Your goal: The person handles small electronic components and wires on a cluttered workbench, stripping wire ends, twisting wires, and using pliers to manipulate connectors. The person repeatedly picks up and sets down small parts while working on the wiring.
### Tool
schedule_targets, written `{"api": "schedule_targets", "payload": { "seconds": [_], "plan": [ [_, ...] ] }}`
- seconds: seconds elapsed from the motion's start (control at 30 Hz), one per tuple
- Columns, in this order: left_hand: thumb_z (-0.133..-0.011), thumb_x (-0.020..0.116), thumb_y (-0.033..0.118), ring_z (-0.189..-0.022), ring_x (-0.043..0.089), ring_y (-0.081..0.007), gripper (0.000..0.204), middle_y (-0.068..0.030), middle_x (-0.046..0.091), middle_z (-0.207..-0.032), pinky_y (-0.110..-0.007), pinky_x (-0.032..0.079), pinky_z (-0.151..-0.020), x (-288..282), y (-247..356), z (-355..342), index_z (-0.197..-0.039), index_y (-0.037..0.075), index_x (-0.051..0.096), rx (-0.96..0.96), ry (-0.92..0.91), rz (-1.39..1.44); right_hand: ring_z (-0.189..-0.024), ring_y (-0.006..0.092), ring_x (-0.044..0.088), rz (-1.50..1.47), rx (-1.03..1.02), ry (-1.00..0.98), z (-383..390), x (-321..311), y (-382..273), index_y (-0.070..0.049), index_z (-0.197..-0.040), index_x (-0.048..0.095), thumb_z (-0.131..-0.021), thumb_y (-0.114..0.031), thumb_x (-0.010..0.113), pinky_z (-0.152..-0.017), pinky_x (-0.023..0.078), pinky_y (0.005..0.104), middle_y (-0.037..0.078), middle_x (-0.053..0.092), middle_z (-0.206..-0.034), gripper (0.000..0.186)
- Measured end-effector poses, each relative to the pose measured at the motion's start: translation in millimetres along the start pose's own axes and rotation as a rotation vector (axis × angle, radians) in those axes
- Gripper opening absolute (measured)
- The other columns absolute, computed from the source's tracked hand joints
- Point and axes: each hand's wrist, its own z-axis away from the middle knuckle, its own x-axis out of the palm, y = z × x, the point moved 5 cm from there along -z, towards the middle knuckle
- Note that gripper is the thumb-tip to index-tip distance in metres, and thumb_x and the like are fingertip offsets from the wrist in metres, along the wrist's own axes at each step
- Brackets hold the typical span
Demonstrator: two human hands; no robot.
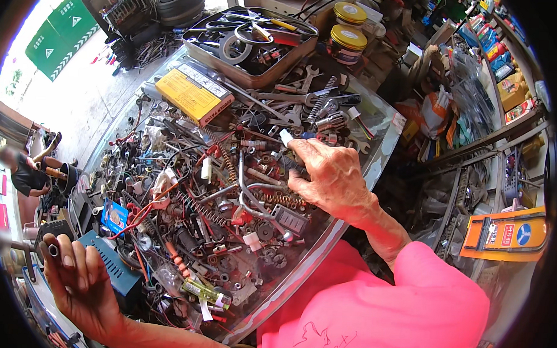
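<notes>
My left hand is raised at the lower left, off the table's edge. Its fingers are curled, and a small metal nut is pinched at the fingertips. My right hand reaches into the heap of loose metal parts on the glass-topped table. Its thumb and forefinger are apart, with a dark part between or beneath them. A white plastic connector lies by the forefinger's tip. Bent metal rods and a coil spring are near the thumb.
A yellow box lies on the heap. Behind it stand a metal tray of tools and tape, and two yellow-lidded tins. A blue metal case is beside my left hand. Cluttered shelves line the right. A person sits far left.
</notes>
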Motion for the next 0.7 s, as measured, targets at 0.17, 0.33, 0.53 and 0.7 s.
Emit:
{"api": "schedule_targets", "payload": {
  "seconds": [0.17,0.33,0.53,0.7],
  "plan": [
    [-0.099,0.042,0.013,-0.056,0.033,-0.0090,0.029,-0.0059,0.038,-0.080,-0.025,0.030,-0.052,1.1,2.3,1.4,-0.121,-0.007,0.041,-0.012,-0.018,-0.005,-0.071,0.0280,0.063,-0.002,0.003,0.017,0.1,-4.9,-6.1,-0.005,-0.103,0.061,-0.073,-0.019,0.070,-0.062,0.050,0.0369,0.010,0.061,-0.088,0.035],
    [-0.100,0.039,0.012,-0.056,0.032,-0.0090,0.028,-0.0056,0.038,-0.080,-0.025,0.030,-0.053,4.8,-4.1,-0.9,-0.120,-0.007,0.042,-0.023,-0.044,0.017,-0.070,0.0279,0.062,-0.129,-0.101,-0.063,2.7,-5.4,-23.3,-0.005,-0.097,0.064,-0.074,-0.021,0.072,-0.060,0.050,0.0358,0.009,0.060,-0.085,0.028],
    [-0.099,0.041,0.012,-0.055,0.032,-0.0086,0.028,-0.0058,0.038,-0.080,-0.025,0.030,-0.053,6.8,-0.4,0.2,-0.118,-0.008,0.043,-0.018,-0.070,0.003,-0.071,0.0280,0.062,-0.294,-0.325,-0.180,7.6,1.3,-58.5,-0.003,-0.098,0.062,-0.073,-0.025,0.074,-0.057,0.049,0.0350,0.010,0.058,-0.084,0.035],
    [-0.099,0.040,0.012,-0.054,0.032,-0.0084,0.028,-0.0057,0.037,-0.079,-0.025,0.029,-0.052,6.1,4.2,1.1,-0.118,-0.009,0.043,0.002,-0.065,0.001,-0.068,0.0280,0.062,-0.197,-0.201,-0.143,0.2,4.6,-46.1,-0.004,-0.099,0.062,-0.070,-0.019,0.074,-0.057,0.050,0.0349,0.010,0.057,-0.084,0.035]
  ]
}}
